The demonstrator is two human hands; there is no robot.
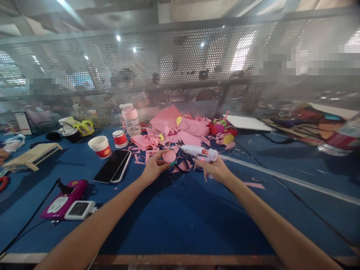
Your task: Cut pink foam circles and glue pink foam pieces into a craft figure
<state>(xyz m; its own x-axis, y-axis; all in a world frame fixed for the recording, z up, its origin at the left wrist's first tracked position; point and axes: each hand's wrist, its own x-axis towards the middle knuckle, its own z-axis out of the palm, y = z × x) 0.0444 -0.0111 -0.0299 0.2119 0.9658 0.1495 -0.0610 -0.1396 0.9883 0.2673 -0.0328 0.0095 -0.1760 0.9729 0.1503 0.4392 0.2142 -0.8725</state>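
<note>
In the head view my left hand (pixel 154 167) pinches a round pink paper disc (pixel 169 156) by its left edge, thumb below and fingers above. My right hand (pixel 215 169) is wrapped round a white hot glue gun (pixel 198 152), its nozzle pointing left toward the disc, slightly apart from it. A long pale glue stick (pixel 270 172) trails from the gun's back across the table to the right. Under and beyond the hands lies a heap of pink paper scraps (pixel 184 137); one sheet (pixel 194 127) carries two drawn circles. Dark scissors-like handles (pixel 183 165) partly show between my hands.
Left on the blue table (pixel 174 225) are a phone (pixel 111 167), paper cups (pixel 99 146), a clear bottle (pixel 131 120), a purple power bank (pixel 64 200) and a small wooden stand (pixel 32 155). A perforated metal screen (pixel 180 63) rises behind. Another person's hand (pixel 3 155) shows far left.
</note>
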